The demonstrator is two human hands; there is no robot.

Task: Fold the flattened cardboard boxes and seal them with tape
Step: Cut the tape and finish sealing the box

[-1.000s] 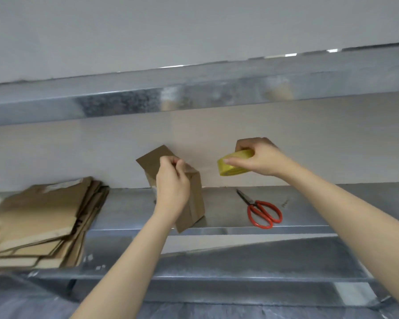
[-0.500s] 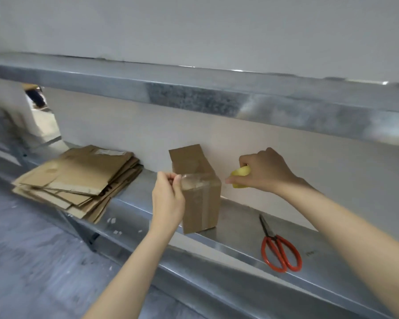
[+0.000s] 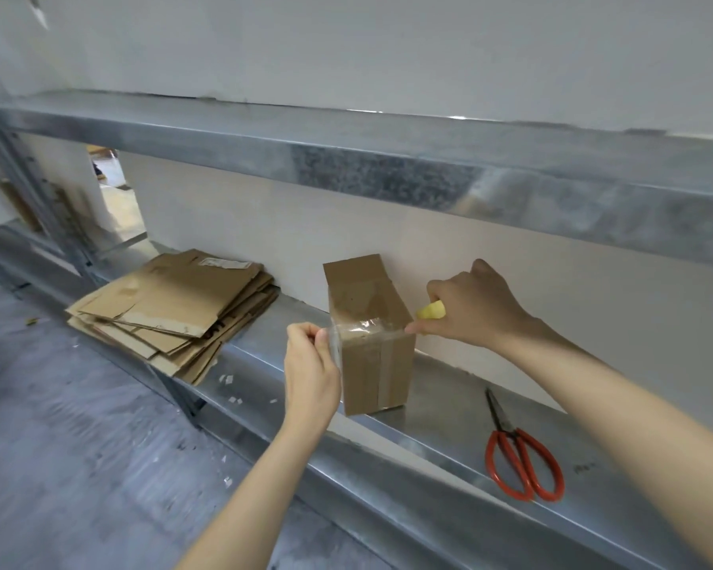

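A small folded cardboard box (image 3: 377, 366) stands on the metal shelf (image 3: 441, 409) with one flap upright at its back. A strip of clear tape (image 3: 361, 327) stretches across its top front edge. My left hand (image 3: 311, 374) pinches the tape's free end at the box's left corner. My right hand (image 3: 472, 308) grips a yellow tape roll (image 3: 431, 311), mostly hidden by the fingers, at the box's right corner. A stack of flattened cardboard boxes (image 3: 173, 308) lies to the left on the shelf.
Red-handled scissors (image 3: 519, 458) lie on the shelf right of the box, under my right forearm. A second metal shelf (image 3: 387, 166) runs above. A pale wall backs the shelf. Grey floor with paper scraps (image 3: 79, 466) lies below left.
The view swung left and down. The tape roll moved from mid-air down to the box's right corner, and the clear tape is now drawn across the box's top front edge.
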